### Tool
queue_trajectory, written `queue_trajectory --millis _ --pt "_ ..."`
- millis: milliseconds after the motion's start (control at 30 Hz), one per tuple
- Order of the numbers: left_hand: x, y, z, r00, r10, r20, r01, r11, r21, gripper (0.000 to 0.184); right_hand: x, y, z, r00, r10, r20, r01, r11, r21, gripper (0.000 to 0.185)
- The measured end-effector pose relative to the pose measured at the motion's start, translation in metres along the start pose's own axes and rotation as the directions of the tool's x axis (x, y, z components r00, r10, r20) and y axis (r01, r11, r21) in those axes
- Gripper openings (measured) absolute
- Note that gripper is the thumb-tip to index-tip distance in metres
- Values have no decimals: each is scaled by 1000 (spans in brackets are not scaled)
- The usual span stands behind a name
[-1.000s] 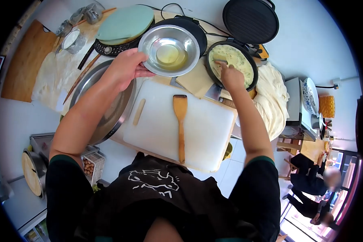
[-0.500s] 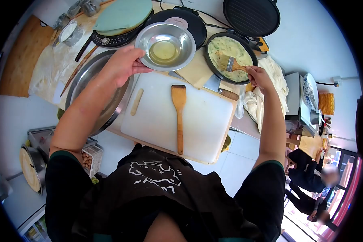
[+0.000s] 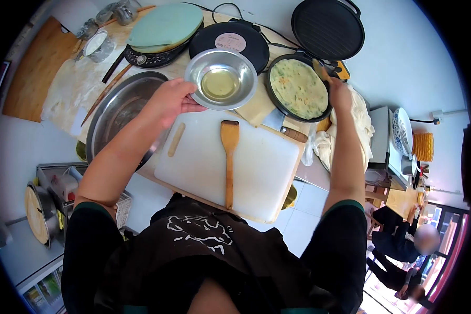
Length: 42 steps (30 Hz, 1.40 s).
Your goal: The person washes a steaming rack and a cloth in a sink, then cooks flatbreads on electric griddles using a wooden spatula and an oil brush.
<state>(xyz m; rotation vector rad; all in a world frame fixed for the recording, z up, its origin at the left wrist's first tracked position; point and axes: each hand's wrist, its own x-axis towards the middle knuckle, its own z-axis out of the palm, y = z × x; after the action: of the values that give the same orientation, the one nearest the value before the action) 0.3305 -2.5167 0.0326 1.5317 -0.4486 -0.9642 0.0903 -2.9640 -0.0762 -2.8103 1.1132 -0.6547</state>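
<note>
Right hand had its fingers closed on a brush, slanting far-left to near-right at the right rim of the black pan. Flatbread lay in the pan, just left of those fingers, so right hand was nearer; round, no clear long axis, soft pale surface, green and orange flecks. Left hand had its fingers gripping the left rim of a shiny steel bowl, pale yellow liquid inside. Flat wooden spatula lay on smooth white board.
</note>
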Motion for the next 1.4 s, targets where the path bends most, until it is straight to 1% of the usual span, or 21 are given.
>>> queue_trajectory --millis 33,67,133,200,233,267,300,367,433,467,500,667,733,800,900,1033,1100,1167,1233,1333,1400 --pt "-17 11 13 999 13 -45 -15 999 -39 24 4 -7 21 998 -24 58 28 997 -76 28" --pt "-26 18 21 995 24 -92 -32 996 -77 24 -1 -26 29 969 113 220 -64 973 -220 27" --pt "-16 4 14 999 9 -32 -14 987 -159 23 -19 -41 43 958 15 285 45 978 -204 27" --pt "-12 -7 1 1000 -21 -20 16 977 -212 22 -40 -68 14 989 38 146 -25 995 -95 26" --pt "-11 -9 -2 999 -44 -27 37 974 -222 22 -53 -84 -4 999 35 37 -36 999 40 26" --pt "-11 -11 -5 997 -67 -30 58 970 -235 22 -66 -115 -37 989 -115 -96 129 979 161 27" --pt "-12 -13 -10 997 -68 -32 58 971 -234 22 -76 -146 -67 977 -163 -138 197 936 292 28" --pt "-18 -16 -18 999 -44 -11 39 962 -269 24 -100 -205 -112 973 -193 -128 230 855 465 29" --pt "-30 -23 -35 1000 4 -12 -8 946 -324 26 -117 -248 -127 914 -372 -162 405 827 390 31" --pt "-37 -28 -45 999 48 -20 -52 933 -355 27 -125 -272 -131 881 -432 -195 472 768 432 33" --pt "-48 -28 -55 998 53 -24 -58 922 -382 28 -134 -299 -141 886 -449 -115 448 763 465 34" --pt "-118 -21 -135 996 18 -83 -55 882 -468 30 -158 -418 -148 816 -569 -103 557 726 404 37" --pt "-142 -37 -182 994 18 -105 -69 860 -506 30 -172 -467 -156 801 -598 37 535 741 405 51" --pt "-174 -39 -234 988 -5 -151 -69 876 -477 31 -187 -511 -154 802 -597 -13 523 692 498 53" --pt "-221 -32 -310 968 -37 -250 -79 895 -439 31 -218 -548 -137 898 -432 -77 369 648 666 48" --pt "-228 -51 -424 904 -42 -425 -152 898 -413 31 -261 -518 -79 968 -238 -80 242 794 557 40" --pt "-220 -57 -476 856 -47 -514 -160 923 -350 31 -292 -501 -63 999 6 45 -35 745 667 37" --pt "-205 -60 -519 815 -44 -578 -185 925 -332 31 -321 -457 -44 998 50 47 -66 889 454 36" --pt "-177 -63 -556 780 -31 -625 -229 916 -331 31 -344 -418 -28 995 104 -12 -90 914 396 35" --pt "-145 -61 -591 701 -62 -710 -274 896 -349 31 -363 -388 -24 981 180 -69 -167 972 163 35" --pt "-116 -47 -610 675 -77 -734 -319 866 -385 31 -366 -375 -16 941 337 5 -330 918 220 35"
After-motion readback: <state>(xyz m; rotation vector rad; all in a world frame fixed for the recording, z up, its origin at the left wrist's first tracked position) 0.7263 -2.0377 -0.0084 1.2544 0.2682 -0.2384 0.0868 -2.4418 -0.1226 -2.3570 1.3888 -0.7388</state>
